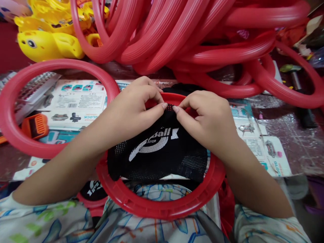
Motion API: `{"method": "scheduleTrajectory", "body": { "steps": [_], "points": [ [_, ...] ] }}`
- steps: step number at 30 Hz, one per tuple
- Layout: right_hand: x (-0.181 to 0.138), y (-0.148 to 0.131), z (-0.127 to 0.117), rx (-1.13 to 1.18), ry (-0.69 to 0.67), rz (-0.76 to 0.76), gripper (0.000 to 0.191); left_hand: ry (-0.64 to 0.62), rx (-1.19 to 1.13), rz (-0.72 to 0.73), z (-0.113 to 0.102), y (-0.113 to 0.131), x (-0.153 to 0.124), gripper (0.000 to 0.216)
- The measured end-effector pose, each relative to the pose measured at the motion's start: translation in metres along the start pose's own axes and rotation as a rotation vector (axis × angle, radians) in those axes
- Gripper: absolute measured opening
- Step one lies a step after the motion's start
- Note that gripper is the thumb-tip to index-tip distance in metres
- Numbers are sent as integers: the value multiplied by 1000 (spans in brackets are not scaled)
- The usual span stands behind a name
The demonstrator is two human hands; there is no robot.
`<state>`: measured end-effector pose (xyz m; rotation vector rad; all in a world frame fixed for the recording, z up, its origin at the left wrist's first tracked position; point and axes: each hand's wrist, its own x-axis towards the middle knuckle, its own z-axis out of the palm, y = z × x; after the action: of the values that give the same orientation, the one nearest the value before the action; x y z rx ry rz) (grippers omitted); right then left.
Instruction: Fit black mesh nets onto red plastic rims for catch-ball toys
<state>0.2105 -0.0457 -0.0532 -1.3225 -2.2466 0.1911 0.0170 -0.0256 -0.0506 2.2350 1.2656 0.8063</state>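
Observation:
A red plastic ring (162, 210) lies tilted against the front of my body. Black mesh fabric (162, 162) with white printed lettering covers its upper part, and the lower part of the ring is bare. At the ring's far rim, my left hand (141, 106) pinches the edge of the mesh between thumb and fingertips. Just to the right, my right hand (209, 116) pinches the same edge, its thumb tip close to the left one. Behind the hands is a dark bunched part that I cannot make out clearly.
Many ribbed red hoops (167, 37) are piled at the back. Another hoop (10, 101) lies at left around an orange plastic piece (35, 126). Yellow toy parts (50, 45) stand at the back left. Printed cardboard (78, 101) covers the table; a hammer (296, 81) lies at right.

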Motion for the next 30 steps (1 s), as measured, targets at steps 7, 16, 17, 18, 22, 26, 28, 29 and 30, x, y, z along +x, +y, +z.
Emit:
{"method": "scheduleTrajectory", "body": {
  "steps": [7,16,17,18,22,26,28,29,30],
  "points": [
    [0,1,-1,0,-21,11,23,15,55,-15,4,0,0,17],
    [0,5,-4,48,-7,-17,15,21,6,-38,-3,-6,3,13],
    [-1,5,-8,49,-2,-23,12,33,-7,-55,-7,-5,4,12],
    [-2,4,-13,42,6,-28,11,55,-16,-73,-12,-3,4,12],
    [-12,-8,-35,-65,110,-58,11,214,46,-120,-31,7,1,10],
    [-27,-32,-40,-83,66,-42,18,339,133,-132,-44,17,-5,11],
    [-30,-39,-32,-59,-36,19,20,364,150,-134,-47,20,-8,11],
    [-30,-40,-25,-56,-67,52,22,365,157,-132,-48,22,-9,11],
    [-30,-40,-19,-47,-85,79,27,365,157,-128,-48,23,-10,12]
  ]
}}
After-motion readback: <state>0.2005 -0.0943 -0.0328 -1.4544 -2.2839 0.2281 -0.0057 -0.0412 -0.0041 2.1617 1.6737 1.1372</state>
